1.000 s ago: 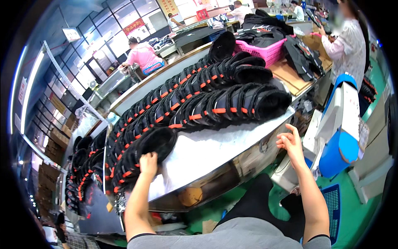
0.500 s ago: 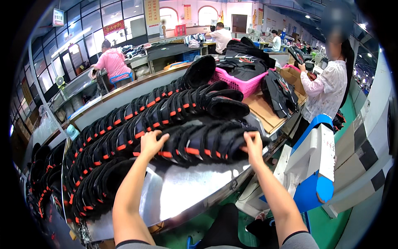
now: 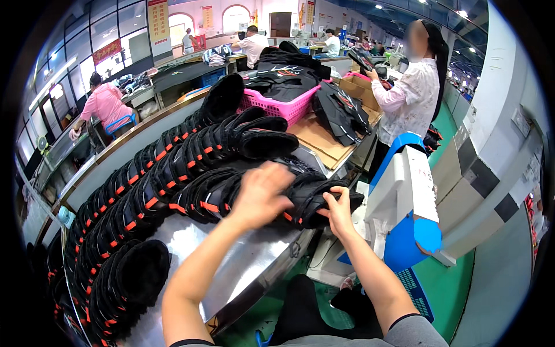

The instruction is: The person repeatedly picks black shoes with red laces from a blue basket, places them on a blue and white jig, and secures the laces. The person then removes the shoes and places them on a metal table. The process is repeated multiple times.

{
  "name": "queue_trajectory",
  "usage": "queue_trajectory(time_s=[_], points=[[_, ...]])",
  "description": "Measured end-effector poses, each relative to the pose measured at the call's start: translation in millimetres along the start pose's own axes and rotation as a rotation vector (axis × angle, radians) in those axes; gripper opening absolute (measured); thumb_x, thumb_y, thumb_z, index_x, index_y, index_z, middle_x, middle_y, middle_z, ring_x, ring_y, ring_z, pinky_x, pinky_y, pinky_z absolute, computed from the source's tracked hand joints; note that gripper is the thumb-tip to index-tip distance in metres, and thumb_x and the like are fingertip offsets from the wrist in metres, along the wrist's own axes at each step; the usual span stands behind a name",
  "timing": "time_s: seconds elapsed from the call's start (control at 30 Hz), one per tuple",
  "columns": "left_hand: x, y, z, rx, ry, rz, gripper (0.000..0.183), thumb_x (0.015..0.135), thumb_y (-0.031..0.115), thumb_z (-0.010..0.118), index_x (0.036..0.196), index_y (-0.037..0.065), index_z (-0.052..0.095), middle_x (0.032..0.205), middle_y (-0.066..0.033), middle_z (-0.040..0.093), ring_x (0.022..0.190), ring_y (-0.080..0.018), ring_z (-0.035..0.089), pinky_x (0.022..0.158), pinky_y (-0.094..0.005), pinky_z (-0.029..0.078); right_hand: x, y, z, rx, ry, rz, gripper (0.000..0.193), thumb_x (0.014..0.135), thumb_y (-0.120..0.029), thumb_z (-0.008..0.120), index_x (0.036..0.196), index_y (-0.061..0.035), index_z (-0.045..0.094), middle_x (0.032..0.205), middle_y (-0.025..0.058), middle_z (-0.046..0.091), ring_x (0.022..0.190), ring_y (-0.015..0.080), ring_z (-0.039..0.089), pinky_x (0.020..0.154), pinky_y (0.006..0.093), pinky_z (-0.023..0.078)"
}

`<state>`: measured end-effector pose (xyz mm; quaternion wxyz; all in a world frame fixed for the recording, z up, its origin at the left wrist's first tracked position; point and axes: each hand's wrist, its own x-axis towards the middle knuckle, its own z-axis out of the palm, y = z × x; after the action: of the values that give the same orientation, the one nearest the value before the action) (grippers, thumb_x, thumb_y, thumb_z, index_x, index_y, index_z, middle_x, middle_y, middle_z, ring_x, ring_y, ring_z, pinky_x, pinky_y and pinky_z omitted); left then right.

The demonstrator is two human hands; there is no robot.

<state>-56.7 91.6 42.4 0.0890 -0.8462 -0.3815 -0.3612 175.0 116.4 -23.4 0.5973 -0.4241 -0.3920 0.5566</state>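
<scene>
Black shoe uppers with fuzzy dark lining and orange-red tabs are nested into a long row on the metal table. My left hand, slightly smeared by motion, is over the middle of this row with its thumb apart from the fingers. At the row's right end my right hand pinches the edge of the last shoe upper; its fingertips are partly hidden against the dark material. Two more nested rows run behind, and a shorter stack lies at the near left.
A pink basket piled with flat black pieces stands behind, beside brown cardboard. To the right is a white and blue machine. A co-worker stands beyond it holding a dark piece. The metal table's front edge lies before me.
The view has swung right, shifting the scene leftward. My left hand has moved along the row toward the right hand, which stays at the row's right end.
</scene>
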Motion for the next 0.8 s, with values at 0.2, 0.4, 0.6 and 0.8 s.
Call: queue_trajectory(time_s=[0.2,0.4,0.6,0.8], points=[[-5.5,25.9,32.1,0.159,-0.244,0.079,0.061,0.087,0.039,0.056,0.139,0.014,0.041,0.145,-0.0072,0.038,0.136,-0.0246,0.032,0.112,-0.0494,0.015,-52.0,-14.8,-32.6,0.033,-0.005,-0.088,0.029,0.086,-0.002,0.057,0.11,-0.0076,0.04,0.095,0.0063,0.05,0.079,0.0146,0.057,0.063,0.0273,0.053],[-12.9,77.7,27.3,-0.01,-0.118,0.012,0.051,0.087,0.027,0.059,0.133,0.009,0.049,0.142,-0.0116,0.042,0.135,-0.0305,0.033,0.113,-0.0482,0.017,-161.3,-55.0,-105.7,-0.285,-0.462,0.047,0.024,0.088,-0.006,0.058,0.107,-0.0087,0.044,0.084,-0.0026,0.044,0.065,0.0025,0.039,0.055,0.0203,0.031],[-81.7,171.1,93.3,-1.523,-0.574,-1.474,0.06,0.094,0.053,0.044,0.131,0.006,0.048,0.131,-0.0073,0.052,0.124,-0.021,0.045,0.105,-0.0362,0.033,-221.5,-50.7,-163.1,-0.262,-0.781,0.169,0.029,0.088,-0.005,0.059,0.114,-0.0068,0.046,0.107,-0.0006,0.047,0.09,0.006,0.046,0.076,0.023,0.039],[-108.9,217.7,162.0,-1.993,-0.322,-1.085,0.034,0.091,0.037,0.058,0.111,0.01,0.056,0.108,-0.001,0.062,0.103,-0.0148,0.057,0.095,-0.0322,0.04,-246.6,-21.8,-210.2,0.292,-0.261,0.112,0.058,0.09,-0.013,0.061,0.139,-0.0074,0.03,0.132,0.0077,0.043,0.111,0.0141,0.049,0.094,0.0298,0.039]])
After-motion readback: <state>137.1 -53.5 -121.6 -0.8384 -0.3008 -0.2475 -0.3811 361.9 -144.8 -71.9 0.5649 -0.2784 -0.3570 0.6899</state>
